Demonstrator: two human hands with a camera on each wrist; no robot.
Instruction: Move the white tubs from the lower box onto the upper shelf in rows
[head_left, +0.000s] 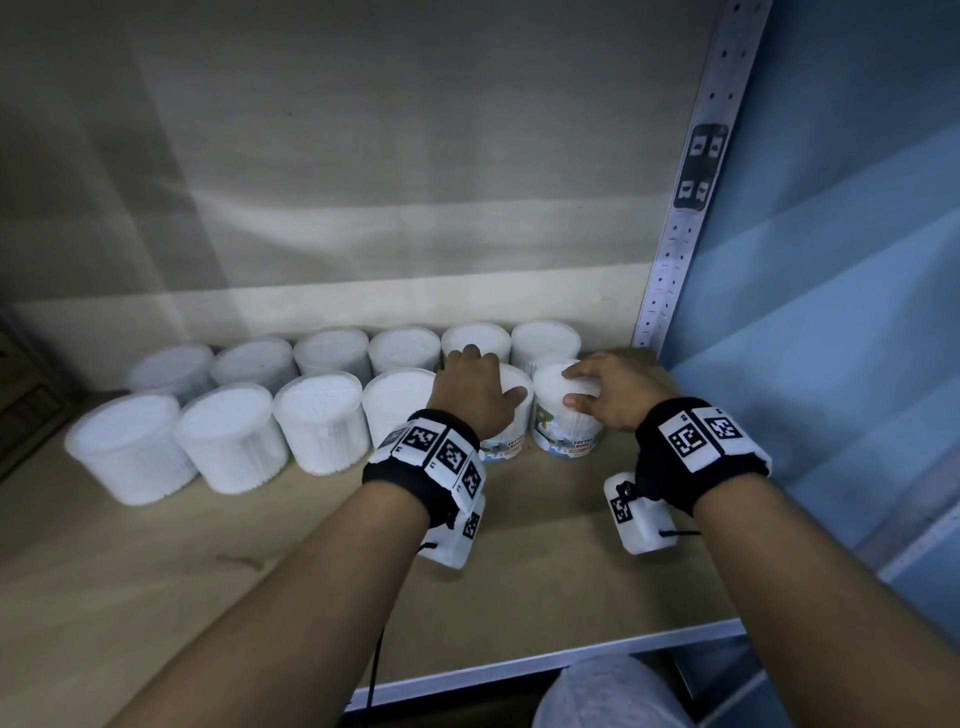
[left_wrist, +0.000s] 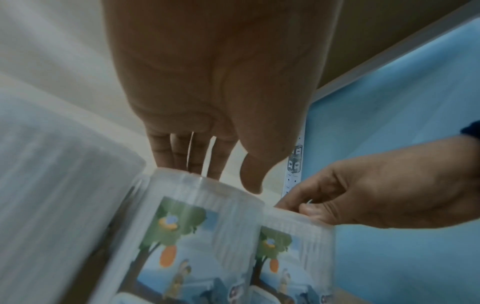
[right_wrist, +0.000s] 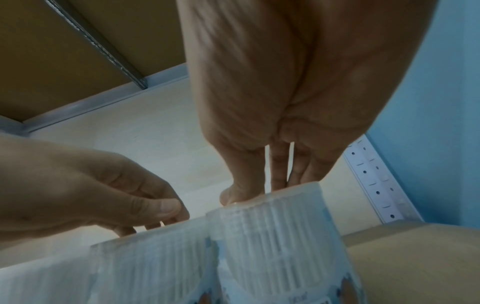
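Note:
Two rows of white tubs stand on the wooden shelf (head_left: 519, 571), a back row (head_left: 332, 351) and a front row (head_left: 223, 436). At the front row's right end stand two labelled tubs side by side. My left hand (head_left: 491, 374) lies over the top of the left one (head_left: 519, 415), fingers down behind its far rim, thumb at the near rim. My right hand (head_left: 571, 384) pinches the lid edge of the right one (head_left: 566, 431). The left wrist view shows both tubs (left_wrist: 194, 226) (left_wrist: 293, 236) touching, as does the right wrist view (right_wrist: 272, 236). The lower box is out of view.
A perforated white upright post (head_left: 680, 234) stands at the shelf's back right corner, with a blue wall panel (head_left: 831, 312) right of it. Bare shelf board lies in front of the rows up to the metal front edge (head_left: 571, 660). Grey fabric (head_left: 608, 691) shows below.

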